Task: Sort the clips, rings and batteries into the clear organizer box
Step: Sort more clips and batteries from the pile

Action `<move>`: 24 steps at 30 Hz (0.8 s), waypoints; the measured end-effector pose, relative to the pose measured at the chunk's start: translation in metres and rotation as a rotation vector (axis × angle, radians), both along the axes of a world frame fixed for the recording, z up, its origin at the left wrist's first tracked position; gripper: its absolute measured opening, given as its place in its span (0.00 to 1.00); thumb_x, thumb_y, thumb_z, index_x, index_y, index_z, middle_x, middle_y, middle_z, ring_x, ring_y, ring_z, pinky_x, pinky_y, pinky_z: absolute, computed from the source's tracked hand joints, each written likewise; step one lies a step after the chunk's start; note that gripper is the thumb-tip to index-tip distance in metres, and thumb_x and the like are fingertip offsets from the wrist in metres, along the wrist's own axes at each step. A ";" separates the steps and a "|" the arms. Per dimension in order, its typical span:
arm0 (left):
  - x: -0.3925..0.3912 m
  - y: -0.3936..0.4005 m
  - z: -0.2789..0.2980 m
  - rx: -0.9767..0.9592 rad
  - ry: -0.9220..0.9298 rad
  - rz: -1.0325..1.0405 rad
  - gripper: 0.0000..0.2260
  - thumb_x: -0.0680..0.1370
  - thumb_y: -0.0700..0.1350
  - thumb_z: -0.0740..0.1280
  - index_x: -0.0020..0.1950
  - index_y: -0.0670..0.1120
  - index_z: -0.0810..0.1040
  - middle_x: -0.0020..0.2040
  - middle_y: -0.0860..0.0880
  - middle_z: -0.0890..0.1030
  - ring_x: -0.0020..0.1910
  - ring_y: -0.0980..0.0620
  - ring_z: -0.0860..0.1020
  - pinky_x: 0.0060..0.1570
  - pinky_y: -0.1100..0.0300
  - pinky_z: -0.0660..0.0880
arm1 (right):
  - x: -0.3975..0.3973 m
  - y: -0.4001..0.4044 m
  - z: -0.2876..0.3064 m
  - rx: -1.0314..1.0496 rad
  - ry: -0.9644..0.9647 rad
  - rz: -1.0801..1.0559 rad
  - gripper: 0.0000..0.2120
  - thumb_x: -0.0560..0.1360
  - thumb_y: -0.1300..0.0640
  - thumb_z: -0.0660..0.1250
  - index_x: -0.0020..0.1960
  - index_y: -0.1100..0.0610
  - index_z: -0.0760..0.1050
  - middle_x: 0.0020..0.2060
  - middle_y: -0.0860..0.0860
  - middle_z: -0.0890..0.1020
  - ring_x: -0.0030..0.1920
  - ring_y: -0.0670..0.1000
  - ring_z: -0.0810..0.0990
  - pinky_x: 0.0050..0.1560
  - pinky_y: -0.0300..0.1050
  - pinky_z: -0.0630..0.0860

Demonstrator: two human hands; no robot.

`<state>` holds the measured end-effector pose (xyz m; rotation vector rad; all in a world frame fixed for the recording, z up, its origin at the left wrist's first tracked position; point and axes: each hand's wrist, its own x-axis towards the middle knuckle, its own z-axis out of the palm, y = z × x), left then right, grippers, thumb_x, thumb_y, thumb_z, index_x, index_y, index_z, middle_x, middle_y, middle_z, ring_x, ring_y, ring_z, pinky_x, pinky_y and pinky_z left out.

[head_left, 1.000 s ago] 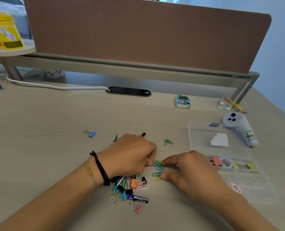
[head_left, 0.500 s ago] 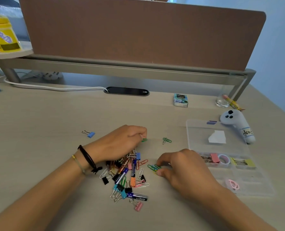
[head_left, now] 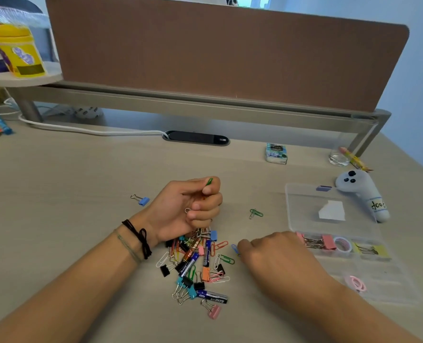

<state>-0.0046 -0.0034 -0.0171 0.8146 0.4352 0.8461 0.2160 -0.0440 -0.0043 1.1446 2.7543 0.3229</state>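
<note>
- Desk (head_left: 57,194), pale wood, brown divider panel (head_left: 218,53) at the back; most of the sorting is not done yet, I'd judge.
- Nearest: mixed pile (head_left: 195,266) in front of the person, with binder clips, paper clips and at least three batteries, e.g. one battery (head_left: 211,297) at the near edge, a pink binder clip (head_left: 214,310) just beside it.
- Right hand (head_left: 277,256): palm down on the desk, between pile and box, fingertips at a blue paper clip (head_left: 235,249). Fingers hidden from here, so cannot tell if its grip has the clip.
- Left hand (head_left: 188,209): raised over the far end of the pile, grip clenched on a bunch of paper clips, a green one poking out of the top.
- Clear organizer box (head_left: 304,194), right of the pile, lid open: pink binder clips (head_left: 328,241), a tape ring (head_left: 343,245), a yellow clip (head_left: 378,251) in the middle row; pink rings (head_left: 356,283) in a nearer cell. No batteries visible in it.
- Strays farther out: green paper clips (head_left: 255,214), blue binder clip (head_left: 142,200).
</note>
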 end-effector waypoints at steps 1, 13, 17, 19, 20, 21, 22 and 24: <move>0.000 0.000 0.001 -0.006 -0.013 0.011 0.11 0.83 0.43 0.52 0.42 0.45 0.66 0.30 0.50 0.59 0.26 0.56 0.56 0.25 0.62 0.53 | -0.002 0.000 0.005 -0.020 -0.038 0.025 0.18 0.47 0.63 0.76 0.31 0.55 0.71 0.20 0.51 0.72 0.21 0.59 0.57 0.28 0.40 0.40; 0.014 0.006 0.009 -0.533 -0.071 0.529 0.13 0.79 0.42 0.56 0.34 0.45 0.67 0.28 0.51 0.64 0.19 0.57 0.60 0.16 0.67 0.53 | 0.003 0.008 -0.001 -0.500 0.581 -0.223 0.06 0.77 0.53 0.62 0.44 0.52 0.76 0.32 0.46 0.76 0.34 0.46 0.74 0.36 0.44 0.73; 0.019 0.005 0.015 -0.624 -0.246 0.679 0.13 0.80 0.40 0.55 0.36 0.42 0.70 0.30 0.47 0.69 0.22 0.55 0.66 0.14 0.67 0.59 | 0.012 0.013 0.001 -1.318 1.452 -0.531 0.11 0.78 0.62 0.56 0.37 0.55 0.69 0.25 0.48 0.58 0.24 0.47 0.53 0.25 0.38 0.49; 0.027 0.002 0.016 -0.621 -0.257 0.673 0.13 0.80 0.40 0.54 0.36 0.43 0.69 0.29 0.48 0.68 0.20 0.56 0.66 0.14 0.67 0.57 | 0.015 0.017 0.001 -1.707 1.724 -0.480 0.07 0.75 0.61 0.56 0.38 0.56 0.67 0.26 0.48 0.55 0.24 0.46 0.50 0.24 0.38 0.46; 0.032 0.000 0.015 -0.613 -0.241 0.655 0.14 0.79 0.40 0.55 0.34 0.44 0.69 0.27 0.50 0.67 0.18 0.56 0.64 0.14 0.67 0.54 | 0.016 0.020 0.000 -1.847 1.811 -0.418 0.06 0.74 0.61 0.57 0.38 0.56 0.67 0.26 0.48 0.55 0.24 0.45 0.50 0.23 0.39 0.46; 0.039 -0.002 0.014 -0.608 -0.219 0.635 0.14 0.79 0.41 0.55 0.33 0.45 0.68 0.26 0.51 0.65 0.17 0.57 0.61 0.14 0.66 0.52 | 0.019 0.024 -0.001 -1.940 1.878 -0.351 0.05 0.72 0.61 0.58 0.38 0.57 0.66 0.26 0.48 0.56 0.24 0.46 0.51 0.23 0.40 0.47; 0.045 -0.004 0.014 -0.606 -0.201 0.613 0.15 0.79 0.42 0.55 0.31 0.46 0.68 0.24 0.52 0.63 0.16 0.57 0.59 0.16 0.66 0.50 | 0.023 0.026 -0.002 -1.983 1.944 -0.300 0.06 0.72 0.61 0.57 0.37 0.56 0.65 0.26 0.48 0.57 0.24 0.46 0.52 0.23 0.41 0.49; 0.060 -0.007 0.015 -0.599 -0.200 0.579 0.16 0.79 0.44 0.56 0.29 0.47 0.66 0.24 0.53 0.61 0.16 0.56 0.57 0.19 0.66 0.49 | 0.032 0.031 0.001 -1.983 2.056 -0.245 0.09 0.74 0.59 0.53 0.35 0.56 0.62 0.26 0.48 0.57 0.25 0.47 0.53 0.23 0.42 0.51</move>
